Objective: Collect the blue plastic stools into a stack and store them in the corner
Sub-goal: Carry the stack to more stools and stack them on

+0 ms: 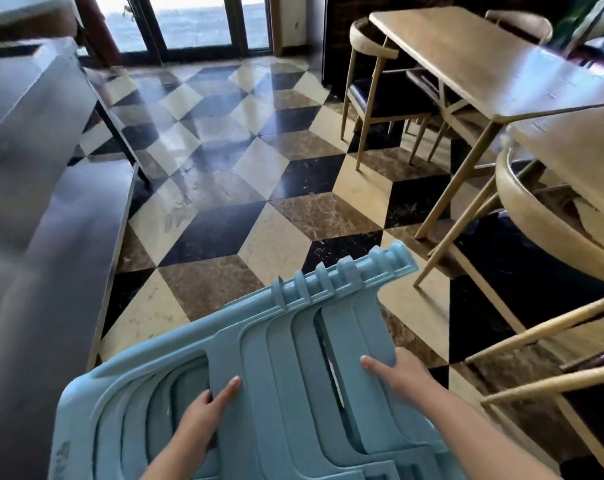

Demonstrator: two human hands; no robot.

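A stack of several light blue plastic stools is tipped on its side, held off the floor in the lower middle of the view, legs pointing up and to the right. My left hand grips one leg near the seats, fingers wrapped around its edge. My right hand clasps the outermost leg further along the stack. Both forearms reach in from the bottom edge.
A dark counter or bench runs along the left. Wooden tables and chairs crowd the right side. A checkered tile floor stretches ahead to glass doors at the back.
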